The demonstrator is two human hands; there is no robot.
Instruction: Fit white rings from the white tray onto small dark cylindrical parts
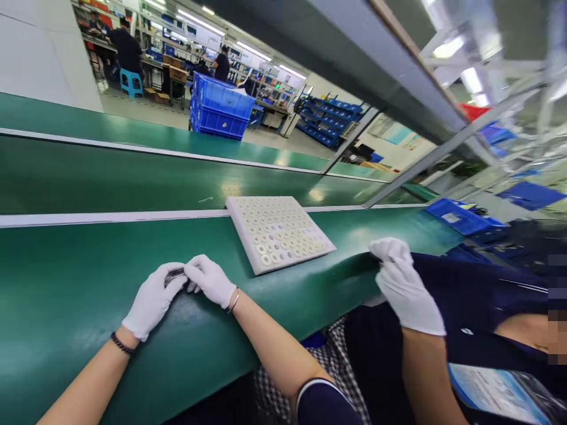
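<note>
My left hand (pixel 153 301), in a white glove, is closed around a small dark piece (pixel 174 275) just above the green work surface (pixel 57 295). Fingertips of my right hand (pixel 211 280), also gloved in white, pinch at the same piece from the right. Most of the piece is hidden by the fingers, so its kind cannot be made out. Beyond and to the right of my hands lies a white foam tray (pixel 254 257) with rows of holes. Many of the holes hold pale rings (pixel 266 259); several near the front show no ring.
Close on my right, a co-worker's gloved hand (pixel 405 283) is at the table edge. A blue bin (pixel 465 218) stands farther right. A white ledge (pixel 110 216) runs behind the tray, and a slanted metal post (pixel 411 159) rises at the right. Blue crates (pixel 221 106) stand beyond the line.
</note>
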